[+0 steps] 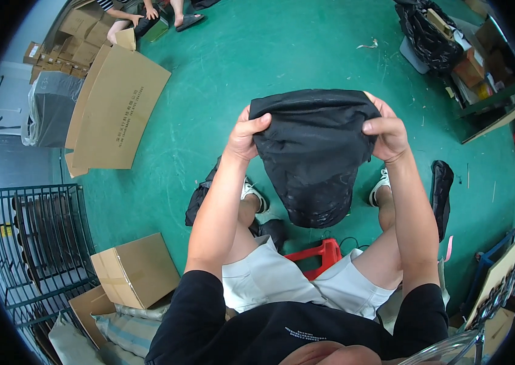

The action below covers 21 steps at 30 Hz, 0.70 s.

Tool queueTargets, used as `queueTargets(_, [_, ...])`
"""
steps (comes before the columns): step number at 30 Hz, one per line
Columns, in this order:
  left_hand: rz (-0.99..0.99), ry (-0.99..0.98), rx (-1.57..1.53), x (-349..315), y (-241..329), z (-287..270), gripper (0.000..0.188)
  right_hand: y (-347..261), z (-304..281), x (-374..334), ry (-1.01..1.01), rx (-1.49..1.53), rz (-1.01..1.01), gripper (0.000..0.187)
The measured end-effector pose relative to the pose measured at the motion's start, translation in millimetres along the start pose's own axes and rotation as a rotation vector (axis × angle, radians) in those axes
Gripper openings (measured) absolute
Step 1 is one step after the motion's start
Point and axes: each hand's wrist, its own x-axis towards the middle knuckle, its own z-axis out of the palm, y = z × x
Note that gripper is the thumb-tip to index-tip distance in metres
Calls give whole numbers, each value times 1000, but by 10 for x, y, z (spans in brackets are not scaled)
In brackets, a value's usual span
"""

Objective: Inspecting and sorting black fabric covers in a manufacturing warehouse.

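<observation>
I hold a black plastic bag (315,155) up in front of me over my knees, its mouth stretched wide between both hands. My left hand (245,134) grips the bag's left rim with the thumb over the edge. My right hand (387,135) pinches the right rim the same way. The bag's body hangs down and bulges at the bottom. I sit on a red stool (321,253) above a green floor.
Flat cardboard sheets (117,109) lie at the left, a closed carton (136,271) at lower left beside a wire rack (38,243). Another black bag (441,194) lies on the floor at right. Another person's legs and hands (148,15) are at the top left. Boxes and clutter (452,42) stand top right.
</observation>
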Motion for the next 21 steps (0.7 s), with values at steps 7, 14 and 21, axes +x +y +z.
queueTargets(7, [55, -42, -190, -31, -5, -34, 45, -30, 57, -18, -152, 21, 14, 63])
queueTargets(14, [-24, 53, 65, 42, 72, 96, 35, -70, 43, -15, -132, 106, -11, 52])
queueTargets(21, [-148, 111, 203, 45, -19, 55, 40, -69, -63, 22, 14, 101, -47, 37])
